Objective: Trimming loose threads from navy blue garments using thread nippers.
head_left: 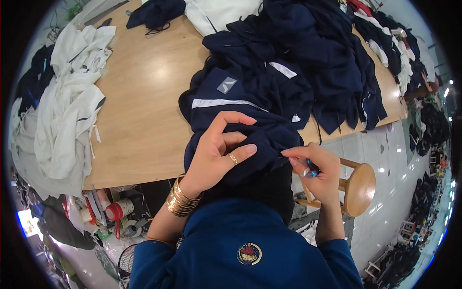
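Note:
A navy garment [264,139] with a white strip and a grey patch hangs over the table's near edge in front of me. My left hand [214,151], wearing gold bangles and a ring, grips a fold of it between thumb and curled fingers, the index finger raised apart. At the garment's right edge, my right hand [317,164] pinches the cloth between thumb and index finger. Tucked in that same hand is a small blue object [313,168], mostly hidden by the fingers; I cannot make out its kind.
More navy garments [308,53] are heaped across the right of the wooden table [144,96]. White garments [72,106] hang over its left edge. A round wooden stool [360,190] stands on the tiled floor at right. Below the table at left is a red-lidded bottle [118,210].

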`<move>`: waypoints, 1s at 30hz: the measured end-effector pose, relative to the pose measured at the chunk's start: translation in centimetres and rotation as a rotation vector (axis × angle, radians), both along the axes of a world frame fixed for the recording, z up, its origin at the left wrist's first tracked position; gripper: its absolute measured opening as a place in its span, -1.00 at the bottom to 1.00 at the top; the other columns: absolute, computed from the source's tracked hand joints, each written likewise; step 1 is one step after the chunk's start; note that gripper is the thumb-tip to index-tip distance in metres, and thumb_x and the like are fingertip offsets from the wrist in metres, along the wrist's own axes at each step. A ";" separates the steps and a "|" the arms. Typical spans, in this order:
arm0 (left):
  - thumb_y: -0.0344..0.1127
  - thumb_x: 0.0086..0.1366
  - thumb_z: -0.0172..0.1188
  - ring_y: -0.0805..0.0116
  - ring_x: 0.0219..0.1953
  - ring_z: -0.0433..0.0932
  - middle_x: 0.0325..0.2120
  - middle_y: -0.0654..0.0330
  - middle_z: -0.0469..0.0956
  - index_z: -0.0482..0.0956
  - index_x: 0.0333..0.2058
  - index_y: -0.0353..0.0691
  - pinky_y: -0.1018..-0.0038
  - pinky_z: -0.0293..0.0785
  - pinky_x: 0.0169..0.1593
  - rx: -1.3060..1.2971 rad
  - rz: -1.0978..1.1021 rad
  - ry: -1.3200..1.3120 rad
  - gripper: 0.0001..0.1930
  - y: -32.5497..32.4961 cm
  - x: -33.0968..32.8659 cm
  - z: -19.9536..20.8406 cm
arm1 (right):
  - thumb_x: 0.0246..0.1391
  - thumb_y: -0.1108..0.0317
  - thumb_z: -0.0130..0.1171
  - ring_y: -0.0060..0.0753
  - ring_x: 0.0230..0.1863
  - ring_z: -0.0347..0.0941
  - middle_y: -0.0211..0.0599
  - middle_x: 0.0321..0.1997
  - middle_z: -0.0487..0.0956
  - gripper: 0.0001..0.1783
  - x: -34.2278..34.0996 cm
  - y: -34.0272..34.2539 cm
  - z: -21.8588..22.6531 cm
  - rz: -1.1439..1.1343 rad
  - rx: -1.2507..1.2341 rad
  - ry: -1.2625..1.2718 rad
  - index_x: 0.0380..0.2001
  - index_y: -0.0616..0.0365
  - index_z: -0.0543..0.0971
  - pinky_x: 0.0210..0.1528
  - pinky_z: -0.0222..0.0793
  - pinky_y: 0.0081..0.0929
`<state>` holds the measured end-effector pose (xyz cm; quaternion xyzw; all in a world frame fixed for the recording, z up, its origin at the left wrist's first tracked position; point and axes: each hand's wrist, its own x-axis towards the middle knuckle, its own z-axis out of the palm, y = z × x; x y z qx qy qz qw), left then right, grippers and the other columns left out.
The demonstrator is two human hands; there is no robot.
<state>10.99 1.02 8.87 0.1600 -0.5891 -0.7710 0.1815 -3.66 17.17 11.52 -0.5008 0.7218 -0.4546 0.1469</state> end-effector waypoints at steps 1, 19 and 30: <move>-0.50 0.14 0.18 0.74 -0.57 0.22 -0.62 0.40 0.39 0.27 -0.05 -0.23 0.76 0.09 -0.48 0.005 -0.003 -0.004 -0.59 0.2 0.0 0.1 | -0.20 0.51 0.23 -0.63 -0.67 0.23 -0.48 -0.67 0.42 -0.81 -0.1 0.2 0.0 -0.019 0.035 -0.001 -0.40 0.08 0.62 -0.62 0.01 -0.69; -0.50 0.11 0.18 0.72 -0.51 0.33 -0.54 0.35 0.43 0.24 -0.01 -0.23 0.75 0.17 -0.43 -0.073 -0.052 -0.042 -0.54 0.0 0.1 1.1 | -0.21 0.16 0.31 -0.42 -0.62 0.34 -0.46 -0.63 0.44 -0.72 -1.3 -0.5 1.0 0.198 0.047 0.409 -0.47 0.08 0.54 -0.59 0.20 -0.54; -0.45 0.12 0.19 0.74 -0.58 0.24 -0.61 0.37 0.41 0.21 0.01 -0.21 0.74 0.08 -0.48 -0.086 -0.107 -0.041 -0.51 0.0 0.0 1.1 | -0.27 0.14 0.32 -0.37 -0.64 0.30 -0.38 -0.63 0.44 -0.68 -1.0 -0.8 0.8 0.239 0.024 0.371 -0.51 0.15 0.54 -0.60 0.13 -0.51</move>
